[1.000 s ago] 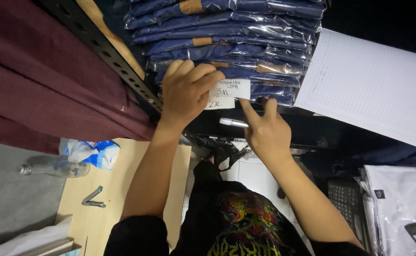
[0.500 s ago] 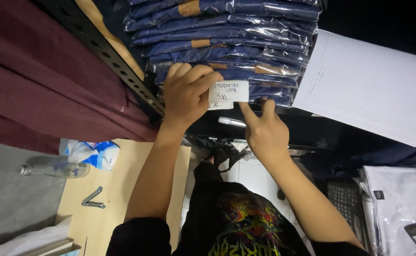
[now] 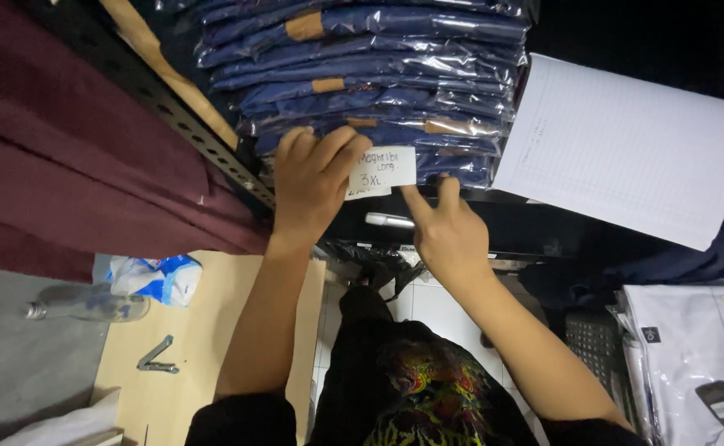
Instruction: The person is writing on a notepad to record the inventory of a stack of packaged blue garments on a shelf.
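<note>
Dim stockroom, dark perforated metal shelf upright (image 3: 182,124) running diagonally, maroon cloth (image 3: 64,173) draped to one side, pale wooden board (image 3: 213,347) lower down. Stacked on the shelf: folded navy garments in glossy clear bags (image 3: 370,74), crinkled film catching the light, small tan patches showing through. Left hand (image 3: 312,186) flat against the front of the stack, fingers together and curled over the left edge of a small white handwritten paper label (image 3: 382,171), pinning it to the lowest bags. Right hand (image 3: 444,235) just beneath, two fingers spread and raised to touch the label's lower right edge, the rest folded; not clamped on anything. Best kept flat and square while pressed, pushing from the middle outward, since slick plastic gives little grip and thin paper creases easily. Beside the stack, a large white sheet of gridded paper (image 3: 626,149), limp and slightly curled. On the board, a clear plastic bottle (image 3: 89,304) and a blue-and-white soft pack (image 3: 151,277)
</note>
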